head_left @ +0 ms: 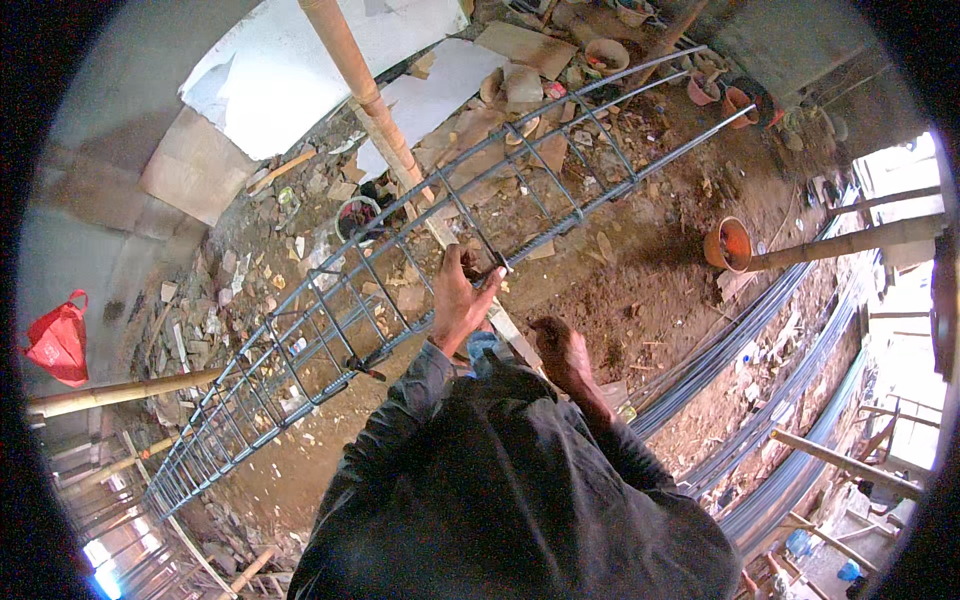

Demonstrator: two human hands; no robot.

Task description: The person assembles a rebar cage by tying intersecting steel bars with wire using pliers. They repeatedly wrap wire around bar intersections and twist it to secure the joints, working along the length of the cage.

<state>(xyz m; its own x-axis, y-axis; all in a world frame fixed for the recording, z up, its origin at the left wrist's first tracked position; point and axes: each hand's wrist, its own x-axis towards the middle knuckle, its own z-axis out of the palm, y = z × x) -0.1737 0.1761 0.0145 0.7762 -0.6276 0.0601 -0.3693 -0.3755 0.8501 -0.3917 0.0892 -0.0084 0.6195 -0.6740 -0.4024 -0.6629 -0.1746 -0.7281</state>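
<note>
A long rebar cage point(365, 275), made of dark steel bars with square stirrups, runs diagonally from the lower left to the upper right in front of me. My left hand point(465, 305) grips its near side, fingers curled at the bar and thumb against the corner of a stirrup point(470, 217). Just right of it and nearer my body, my right hand point(565, 358) is closed and apart from the cage. What it holds, if anything, I cannot make out. Under the cage, a pale wooden strip point(515, 338) shows between my hands.
A bamboo pole point(365, 85) rises beyond the cage. Bundles of long rebar point(740, 330) lie to the right, near an orange bucket point(728, 245). Rubble and a white bucket point(358, 217) lie behind the cage; a red bag point(60, 338) hangs at far left.
</note>
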